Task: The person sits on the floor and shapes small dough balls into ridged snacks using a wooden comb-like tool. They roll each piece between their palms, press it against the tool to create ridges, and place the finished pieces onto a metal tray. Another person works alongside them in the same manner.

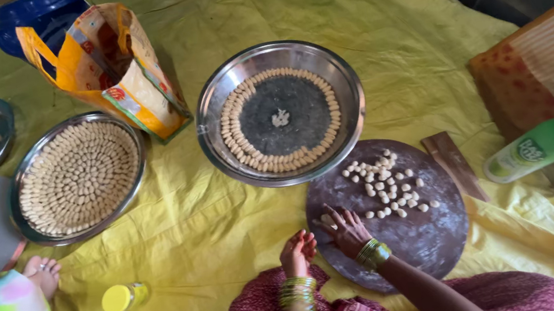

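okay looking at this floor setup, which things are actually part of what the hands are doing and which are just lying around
In use:
right hand pressing on the round dark board
left hand, beside it
small dough pieces on the board
steel plate with a ring of pieces
full steel plate

Lying about:
green bottle
yellow bag
yellow-capped jar
wooden strip

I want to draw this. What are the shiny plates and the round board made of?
The plates look like polished metal, probably steel: they shine and mirror light. The round board looks like dark stone or wood, matte and dusted with flour; I cannot tell which.
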